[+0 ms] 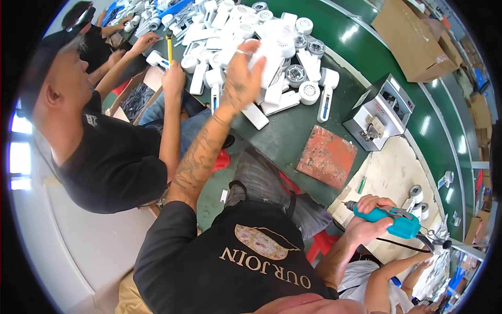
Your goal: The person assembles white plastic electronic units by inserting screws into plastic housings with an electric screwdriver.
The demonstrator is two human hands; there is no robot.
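My left hand (243, 76) reaches into the pile of white handheld fans (225, 29) at the far middle of the green table. Its thumb and fingers close around a white plastic fan part (270, 60), blurred by motion. Part of that grip is hidden behind the hand. On the right, my right hand (374, 214) wraps around a teal electric screwdriver (400, 224), whose bit end points left. A black cord runs from the tool's rear. Below the screwdriver's tip lies a pale worktop sheet (384, 178).
A worn red block (327, 156) lies on the green table (280, 141), beside a grey metal machine (379, 112). A green-handled screwdriver (362, 183) and several fan heads (417, 194) rest to the right. A cardboard box (413, 42) stands beyond. A co-worker (115, 152) holding a yellow-handled tool (169, 49) sits at left.
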